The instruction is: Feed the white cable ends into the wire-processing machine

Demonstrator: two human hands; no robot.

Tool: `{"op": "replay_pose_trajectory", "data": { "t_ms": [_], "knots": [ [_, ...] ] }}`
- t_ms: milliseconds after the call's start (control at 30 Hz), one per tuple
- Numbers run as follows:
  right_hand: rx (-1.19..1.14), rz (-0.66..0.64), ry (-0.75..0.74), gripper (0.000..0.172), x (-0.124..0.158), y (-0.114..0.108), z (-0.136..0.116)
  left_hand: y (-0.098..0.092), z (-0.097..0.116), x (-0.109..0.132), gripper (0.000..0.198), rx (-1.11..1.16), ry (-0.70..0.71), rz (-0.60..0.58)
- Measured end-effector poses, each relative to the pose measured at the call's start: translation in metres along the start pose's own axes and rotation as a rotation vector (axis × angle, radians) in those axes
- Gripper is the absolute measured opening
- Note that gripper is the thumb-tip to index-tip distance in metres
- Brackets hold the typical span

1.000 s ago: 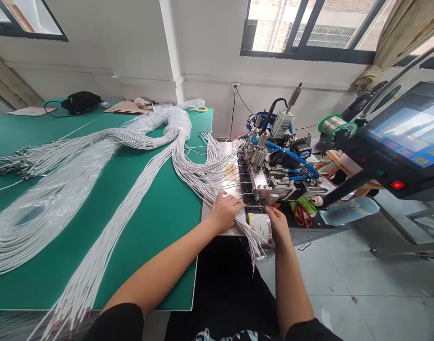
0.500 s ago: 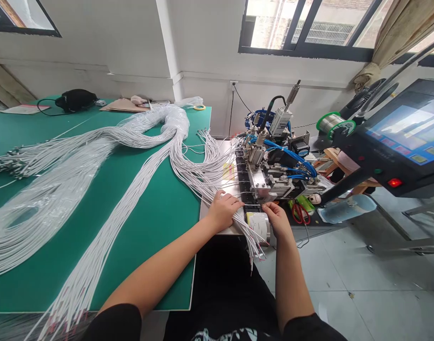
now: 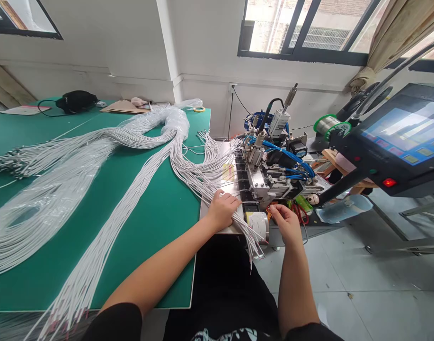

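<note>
My left hand (image 3: 223, 212) is closed at the front of a machine, its fingertips pinching a white cable (image 3: 250, 202) whose end lies at the machine's black feed track. Under and beside this hand runs a thick bundle of white cables (image 3: 195, 175), their loose ends (image 3: 254, 241) hanging past the table edge. To the right, my right hand (image 3: 287, 225) is raised with thumb and fingers pinched together; whatever lies between them is too small to make out. The soldering-type machine (image 3: 259, 175), with blue air hoses and metal cylinders, stands just beyond both hands.
More white cables (image 3: 142, 184) and a plastic-wrapped coil (image 3: 60, 208) cover the green table (image 3: 160, 265). On the right are a control screen (image 3: 401, 137), a solder wire spool (image 3: 332, 127) and red-handled scissors (image 3: 302, 214). A labelled metal cylinder (image 3: 257, 225) sits below the track.
My right hand has moved right, away from the cable end at the track. My left hand stays nearly where it was, on the cable. The view has shifted slightly.
</note>
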State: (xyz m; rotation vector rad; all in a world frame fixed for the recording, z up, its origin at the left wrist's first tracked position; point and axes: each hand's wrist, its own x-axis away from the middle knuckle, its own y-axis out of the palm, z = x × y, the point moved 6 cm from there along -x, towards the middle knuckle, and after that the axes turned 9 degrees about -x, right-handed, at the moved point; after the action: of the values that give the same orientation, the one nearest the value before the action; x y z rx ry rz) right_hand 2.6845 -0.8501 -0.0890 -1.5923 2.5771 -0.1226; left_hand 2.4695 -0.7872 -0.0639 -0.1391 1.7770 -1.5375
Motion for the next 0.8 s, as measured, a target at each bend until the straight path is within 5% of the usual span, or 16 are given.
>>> {"op": "replay_pose_trajectory", "data": {
  "t_ms": [133, 367, 467, 600, 800],
  "knots": [
    [0.098, -0.1, 0.003, 0.038, 0.014, -0.007, -0.022, -0.003, -0.004, 0.0, 0.041, -0.014, -0.111, 0.054],
    [0.329, -0.668, 0.037, 0.033, 0.051, 0.014, -0.052, -0.005, -0.002, 0.0, 0.037, -0.029, -0.111, 0.053],
    [0.384, -0.784, 0.05, 0.033, 0.061, 0.019, -0.057, -0.006, -0.002, 0.0, 0.036, -0.036, -0.103, 0.058],
    [0.386, -0.684, -0.026, 0.033, 0.056, 0.016, -0.066, -0.009, -0.001, 0.0, 0.034, -0.04, -0.078, 0.068],
    [0.229, -0.309, -0.048, 0.036, 0.029, 0.007, -0.054, -0.01, 0.002, 0.001, 0.042, -0.047, -0.004, 0.081]
  ]
}}
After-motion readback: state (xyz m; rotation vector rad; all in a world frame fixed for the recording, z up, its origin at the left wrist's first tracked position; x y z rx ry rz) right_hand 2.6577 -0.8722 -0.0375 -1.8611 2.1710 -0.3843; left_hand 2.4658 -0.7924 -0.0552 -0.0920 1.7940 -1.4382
